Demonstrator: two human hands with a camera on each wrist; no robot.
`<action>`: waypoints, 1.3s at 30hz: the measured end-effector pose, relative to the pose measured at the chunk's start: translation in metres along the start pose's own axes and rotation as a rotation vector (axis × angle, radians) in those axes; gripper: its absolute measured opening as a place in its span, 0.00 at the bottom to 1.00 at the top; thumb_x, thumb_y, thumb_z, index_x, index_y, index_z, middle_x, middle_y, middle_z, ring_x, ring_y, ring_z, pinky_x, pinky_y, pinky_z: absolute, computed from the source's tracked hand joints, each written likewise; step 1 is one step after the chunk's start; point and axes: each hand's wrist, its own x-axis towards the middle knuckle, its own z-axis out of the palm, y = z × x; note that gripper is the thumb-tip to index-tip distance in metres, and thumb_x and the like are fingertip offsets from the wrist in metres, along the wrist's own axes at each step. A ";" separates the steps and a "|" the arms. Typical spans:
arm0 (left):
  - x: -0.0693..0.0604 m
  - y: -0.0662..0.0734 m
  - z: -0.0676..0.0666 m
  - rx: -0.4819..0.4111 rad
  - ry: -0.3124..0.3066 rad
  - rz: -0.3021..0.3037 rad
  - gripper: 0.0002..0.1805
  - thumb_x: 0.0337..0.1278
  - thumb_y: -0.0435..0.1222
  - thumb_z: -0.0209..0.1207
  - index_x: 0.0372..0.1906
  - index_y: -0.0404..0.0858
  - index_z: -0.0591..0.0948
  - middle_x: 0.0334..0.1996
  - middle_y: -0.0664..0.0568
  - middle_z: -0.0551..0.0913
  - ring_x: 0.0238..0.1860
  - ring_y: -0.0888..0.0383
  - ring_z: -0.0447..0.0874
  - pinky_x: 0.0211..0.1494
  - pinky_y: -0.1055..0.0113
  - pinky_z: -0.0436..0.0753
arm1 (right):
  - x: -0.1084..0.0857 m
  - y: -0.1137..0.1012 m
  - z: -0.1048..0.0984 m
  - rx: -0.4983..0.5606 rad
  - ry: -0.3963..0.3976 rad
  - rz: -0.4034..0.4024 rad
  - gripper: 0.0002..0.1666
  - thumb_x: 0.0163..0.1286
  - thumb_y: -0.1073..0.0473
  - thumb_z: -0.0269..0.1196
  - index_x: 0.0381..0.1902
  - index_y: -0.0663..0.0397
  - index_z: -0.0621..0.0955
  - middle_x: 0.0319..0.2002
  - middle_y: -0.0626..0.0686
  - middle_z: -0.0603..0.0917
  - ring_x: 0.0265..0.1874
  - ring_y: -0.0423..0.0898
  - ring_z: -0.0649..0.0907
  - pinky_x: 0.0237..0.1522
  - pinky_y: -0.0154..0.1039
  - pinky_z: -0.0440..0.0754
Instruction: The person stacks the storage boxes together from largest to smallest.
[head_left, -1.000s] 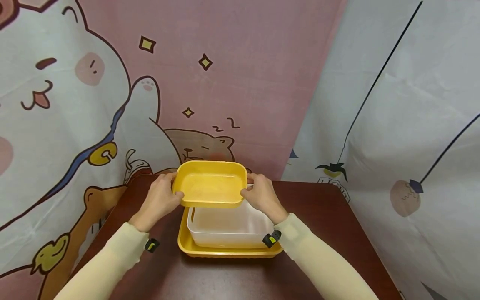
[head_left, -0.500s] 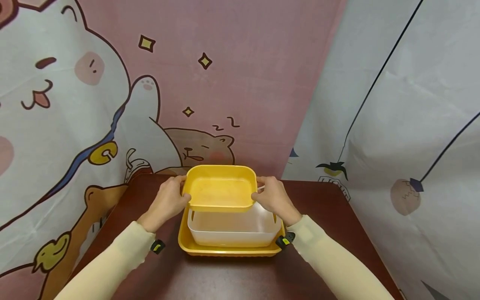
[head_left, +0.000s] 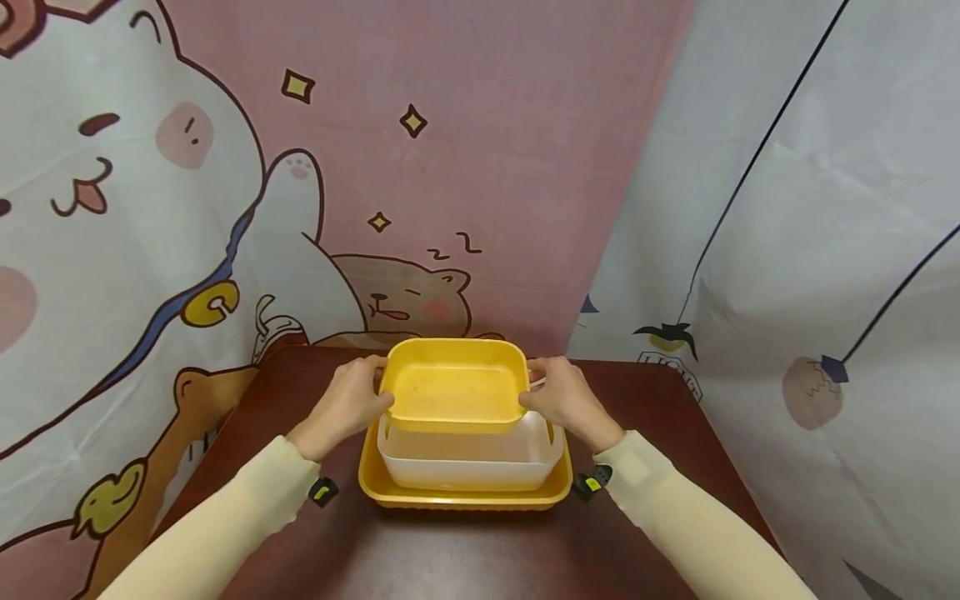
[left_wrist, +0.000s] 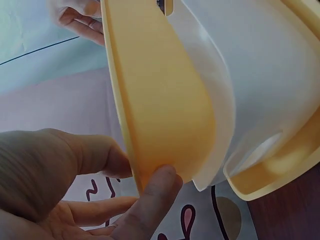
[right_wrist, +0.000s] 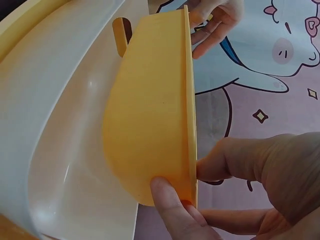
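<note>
A small yellow tray [head_left: 456,383] is held level by its two short ends, above a white bin [head_left: 472,473]. My left hand [head_left: 348,404] pinches the tray's left end between thumb and fingers, seen close up in the left wrist view. At the other end, my right hand [head_left: 566,400] grips the rim in the same way. The white bin, with an oval handle hole [right_wrist: 121,37] in its end, sits inside a larger yellow tray [head_left: 465,502]. The small tray hides the bin's far part.
The dark reddish table [head_left: 450,558] bears the larger tray. Behind it hangs a pink cloth [head_left: 510,167] with cartoon animals, and to the right a pale cloth [head_left: 787,250]. A black band [head_left: 323,492] is on each wrist.
Both hands have carried the small yellow tray to the right and slightly lower over the white bin. The bin and the larger tray stay in place.
</note>
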 end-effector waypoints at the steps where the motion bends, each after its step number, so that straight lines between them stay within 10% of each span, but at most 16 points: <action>1: 0.000 0.001 0.000 0.000 -0.007 0.000 0.35 0.72 0.28 0.69 0.80 0.22 0.77 0.65 0.28 0.90 0.49 0.46 0.92 0.54 0.53 0.98 | 0.000 0.001 -0.001 0.001 -0.007 0.005 0.38 0.70 0.64 0.77 0.76 0.68 0.84 0.59 0.64 0.95 0.50 0.56 0.95 0.52 0.50 0.99; 33: 0.011 0.012 0.010 0.031 -0.170 -0.135 0.29 0.74 0.33 0.72 0.73 0.23 0.83 0.50 0.36 0.93 0.38 0.54 0.94 0.45 0.60 0.98 | 0.010 0.012 -0.005 0.054 -0.091 0.132 0.34 0.71 0.68 0.78 0.73 0.72 0.84 0.55 0.65 0.91 0.40 0.51 0.94 0.49 0.47 0.99; 39: 0.014 0.013 0.015 0.030 -0.192 -0.147 0.16 0.77 0.35 0.69 0.59 0.28 0.87 0.33 0.45 0.86 0.30 0.55 0.89 0.33 0.68 0.91 | 0.014 0.016 -0.003 0.055 -0.110 0.141 0.31 0.74 0.68 0.78 0.71 0.72 0.85 0.55 0.65 0.92 0.41 0.53 0.96 0.52 0.51 0.99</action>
